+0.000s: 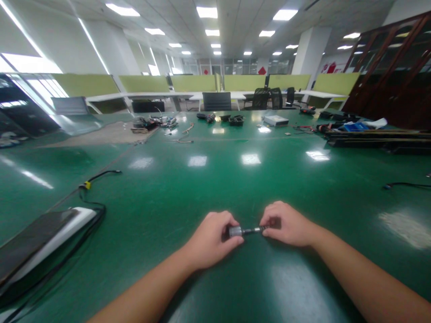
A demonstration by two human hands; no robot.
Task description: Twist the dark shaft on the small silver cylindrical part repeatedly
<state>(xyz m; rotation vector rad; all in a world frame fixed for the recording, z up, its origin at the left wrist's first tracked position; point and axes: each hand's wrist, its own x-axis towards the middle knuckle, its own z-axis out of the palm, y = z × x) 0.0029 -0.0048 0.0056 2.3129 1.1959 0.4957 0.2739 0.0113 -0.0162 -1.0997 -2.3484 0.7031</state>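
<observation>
One large green table (215,188) fills most of the lower view, w/ ceiling lamps reflected on its surface. Behind it, at far R, stands a dark brown cabinet (387,80) w/ glass doors; across the bkgd. runs a row of yellow-green partitions (249,83), w/ a grey chair (217,101) before them. Next in size: a pile of long dark bars (377,138) near the R edge of the table, and a flat device w/ dark top and white rim (37,242) at L, a black cable (103,211) beside it. A pale flat box (276,120) lies near the far edge.

Two bare hands are close to the viewer. L hand (215,240) has thumb and fingers closed around the thick silver end of a small metal piece (236,231). R hand (286,224) pinches its thin, dark end w/ fingertips. The piece is approx. level, btw. both hands; whether it touches the table, I cannot tell.
</observation>
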